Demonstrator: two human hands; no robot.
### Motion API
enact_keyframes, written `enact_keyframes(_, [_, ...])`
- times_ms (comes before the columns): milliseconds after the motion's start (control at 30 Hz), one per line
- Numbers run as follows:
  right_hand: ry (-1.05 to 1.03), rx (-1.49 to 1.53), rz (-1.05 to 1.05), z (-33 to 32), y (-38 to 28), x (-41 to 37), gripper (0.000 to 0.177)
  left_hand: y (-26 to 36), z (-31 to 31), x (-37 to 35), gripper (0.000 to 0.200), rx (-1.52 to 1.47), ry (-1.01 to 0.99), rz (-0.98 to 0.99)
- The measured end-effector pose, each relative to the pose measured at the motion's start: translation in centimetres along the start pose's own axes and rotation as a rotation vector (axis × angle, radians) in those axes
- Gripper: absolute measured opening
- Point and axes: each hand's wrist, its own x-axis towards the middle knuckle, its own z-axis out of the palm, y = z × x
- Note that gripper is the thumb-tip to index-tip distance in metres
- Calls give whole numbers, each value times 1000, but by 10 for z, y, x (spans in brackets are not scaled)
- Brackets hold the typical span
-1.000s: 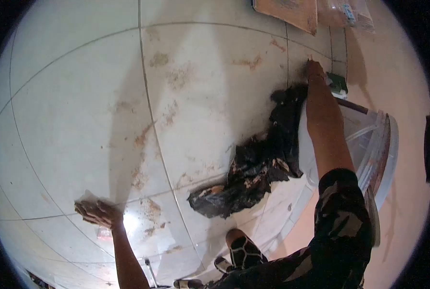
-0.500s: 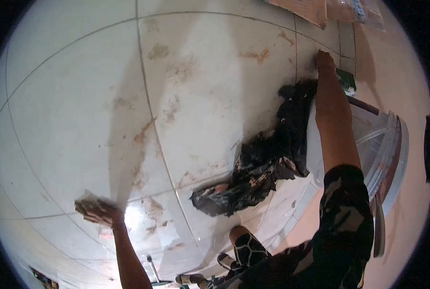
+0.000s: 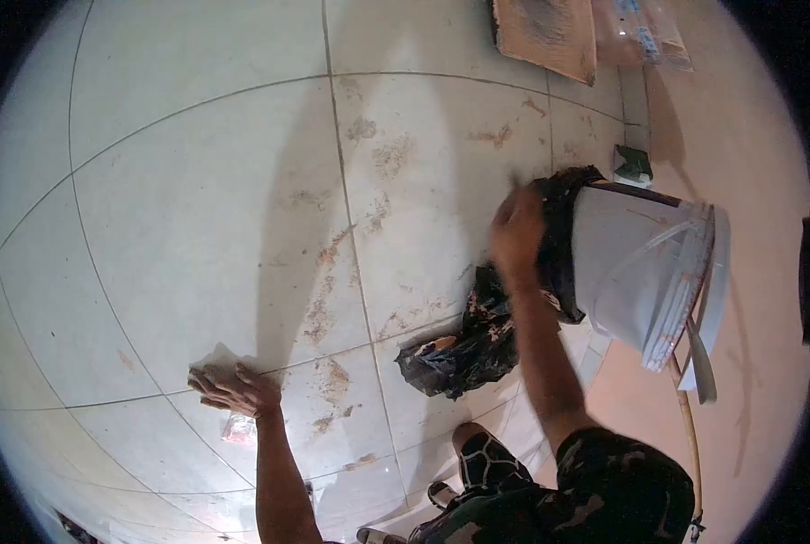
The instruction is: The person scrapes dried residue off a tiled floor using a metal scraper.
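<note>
Bracing our left hand [image 3: 242, 392] at lower left, fingers spread, we need steady reach; right of centre, our right hand [image 3: 517, 240], fingers too blurred to tell, is by black plastic [image 3: 557, 213].

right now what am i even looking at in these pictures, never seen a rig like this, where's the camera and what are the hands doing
There is no robot here: these are a person's bare hands, and every picture comes from one camera worn on the head, looking forward and down. The left hand is spread on the tiled floor, with nothing visible in its grasp. The right hand is beside crumpled black material, probably plastic; blur hides whether it holds anything. Next to that is a pale bucket. Brown smears mark the tiles, and a piece of cardboard shows at the top.
</note>
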Motion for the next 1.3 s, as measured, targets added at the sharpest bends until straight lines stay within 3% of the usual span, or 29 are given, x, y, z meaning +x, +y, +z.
enact_keyframes(67, [-43, 86, -126, 11, -15, -83, 44, 5, 1, 0, 63, -3, 8, 25])
enact_keyframes(167, [-363, 204, -21, -9, -47, -167, 62, 6, 0, 1, 63, 9, -8, 46])
enact_keyframes(267, [-442, 349, 46, -10, -35, -229, 68, 0, 2, -2, 63, 41, -25, 36])
enact_keyframes(367, [-613, 345, -22, -28, -21, -272, 72, 0, 2, -3, 61, 22, -10, 35])
enact_keyframes(433, [-816, 230, -254, -25, -9, -295, 77, 3, -1, -2, 61, 12, 5, 47])
enact_keyframes(467, [-810, 235, -261, -13, 1, -307, 77, 3, -1, -1, 62, 12, 19, 54])
enact_keyframes(533, [-661, 203, -574, 22, 25, -332, 80, -2, 10, 0, 61, 36, 65, 87])
enact_keyframes(600, [-634, 170, -651, 41, 41, -345, 78, -10, 16, -5, 60, 57, 128, 165])
enact_keyframes(700, [-634, 146, -841, 63, 59, -359, 69, 5, 0, -2, 61, -51, -2, -18])
enact_keyframes(767, [-170, 149, -842, 74, 63, -365, 60, 5, -3, -3, 61, -23, -45, -37])
enact_keyframes(800, [-82, 130, -844, 81, 63, -367, 58, 6, -7, -2, 60, -68, -50, -21])
enact_keyframes(900, [-85, 142, -808, 83, 62, -368, 59, 1, 0, -5, 59, -36, -4, -27])
enact_keyframes(933, [-173, 141, -783, 80, 63, -366, 62, -2, 5, -6, 61, -44, 64, -1])
enact_keyframes(1000, [-230, -15, -790, 80, 59, -362, 66, -10, 3, -8, 67, -176, 76, 32])
enact_keyframes(1033, [-286, -67, -774, 68, 52, -361, 69, -14, -8, -13, 63, -161, 75, 52])
enact_keyframes(1100, [-197, 41, -789, 69, 47, -358, 72, -45, -61, -8, 48, -763, -435, -30])
enact_keyframes(1133, [-166, 8, -770, 67, 45, -359, 72, -59, -97, -26, 48, -748, -395, -66])
enact_keyframes(1167, [-94, 113, -812, 72, 47, -358, 70, -67, -135, -47, 41, -762, -369, 19])
enact_keyframes(1200, [-168, 95, -774, 68, 45, -359, 68, -81, -174, -70, 36, -762, -332, 105])
enact_keyframes(1267, [28, 46, -798, 80, 49, -362, 67, -121, -253, -136, 31, -584, -300, 241])
enact_keyframes(1300, [25, 49, -807, 76, 45, -362, 65, -139, -286, -179, 30, -584, -256, 229])
